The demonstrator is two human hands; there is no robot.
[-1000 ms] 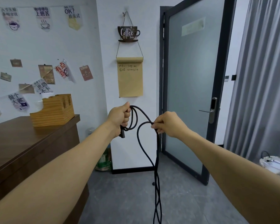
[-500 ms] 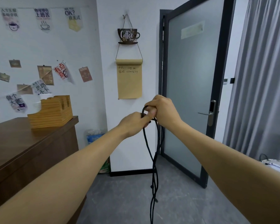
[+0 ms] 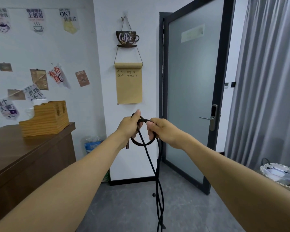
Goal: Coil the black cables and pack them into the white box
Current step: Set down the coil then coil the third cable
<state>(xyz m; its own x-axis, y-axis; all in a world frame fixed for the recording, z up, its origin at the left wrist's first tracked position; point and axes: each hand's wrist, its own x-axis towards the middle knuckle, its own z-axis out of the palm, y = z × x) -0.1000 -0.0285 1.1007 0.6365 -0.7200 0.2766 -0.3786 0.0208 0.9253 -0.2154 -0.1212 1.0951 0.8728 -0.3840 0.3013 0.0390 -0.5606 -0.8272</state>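
The left hand (image 3: 130, 126) grips the small coil of thin black cable (image 3: 141, 139), fingers curled round it; the right hand (image 3: 159, 131) pinches the loop's other side. Coiling is under way; next, gather the slack hanging floorward.

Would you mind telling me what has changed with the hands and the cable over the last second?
The right hand carried its strand over to the left hand, then drew slightly back, leaving a small loop of black cable hanging between them. Both hands still grip the cable, and its long tail still hangs toward the floor.
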